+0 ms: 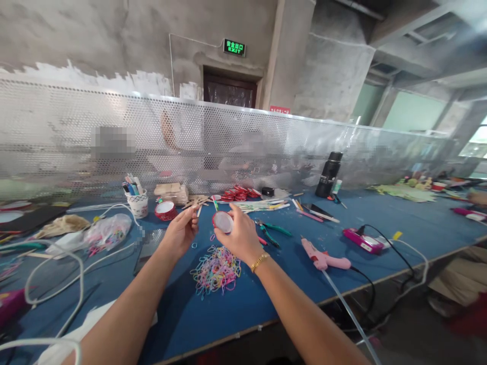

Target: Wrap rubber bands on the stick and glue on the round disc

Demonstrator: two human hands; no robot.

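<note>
My right hand (239,233) is closed around a small red-rimmed disc (223,222) with a whitish face, held tilted above the table. A short green and yellow stick (215,204) shows at its upper edge; whether it is joined to the disc I cannot tell. To its left, my left hand (179,234) is raised with thumb and fingers pinched together. Whatever lies between those fingertips is too small to make out. Below both hands, a heap of colourful small rubber bands (216,271) lies on the blue table (182,319).
Green-handled pliers (270,234) and a pink glue gun (323,257) lie to the right, near a magenta power strip (363,241). Behind are red rimmed discs (239,192), a pen cup (137,204) and a black bottle (329,175). White cables (81,274) loop at left.
</note>
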